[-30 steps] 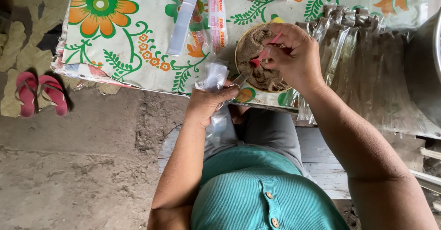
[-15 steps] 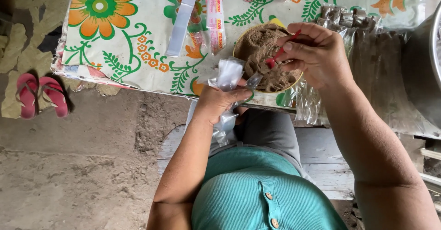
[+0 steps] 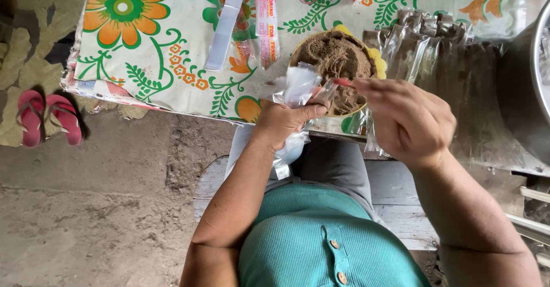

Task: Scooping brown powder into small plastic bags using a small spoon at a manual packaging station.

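In the head view, a small clear plastic bag [image 3: 299, 85] is held in the left hand [image 3: 283, 124], the fingers closed round its lower part and its open mouth lifted toward the bowl; more clear plastic [image 3: 285, 155] is seen hanging below that hand at 6 o'clock, over the lap; the right hand [image 3: 408, 121] is closed on a thin red-tipped tool [image 3: 342, 82], pinched between thumb and fingertips, with its tip set just at the bag's mouth, at 9 o'clock from the hand; what kind of tool it is cannot be told; a round bowl [image 3: 375, 63] heaped with brown powder [image 3: 335, 58] is stood on the table [image 3: 172, 46], directly at 12 o'clock from the two hands and partly covered by the bag; the table is spread with a white cloth printed with orange flowers and green leaves; a row of filled clear packets [image 3: 427, 40] of the same brown stuff is laid at 3 o'clock from the bowl, touching one another; long narrow plastic strips [image 3: 226, 26] are laid at 9 o'clock from the bowl; a grey metal vessel's rim [image 3: 535, 63] is cut off at the far 3 o'clock edge; a pair of pink sandals [image 3: 48, 118] is seen on the bare earth floor at 9 o'clock, well apart from the table's things.
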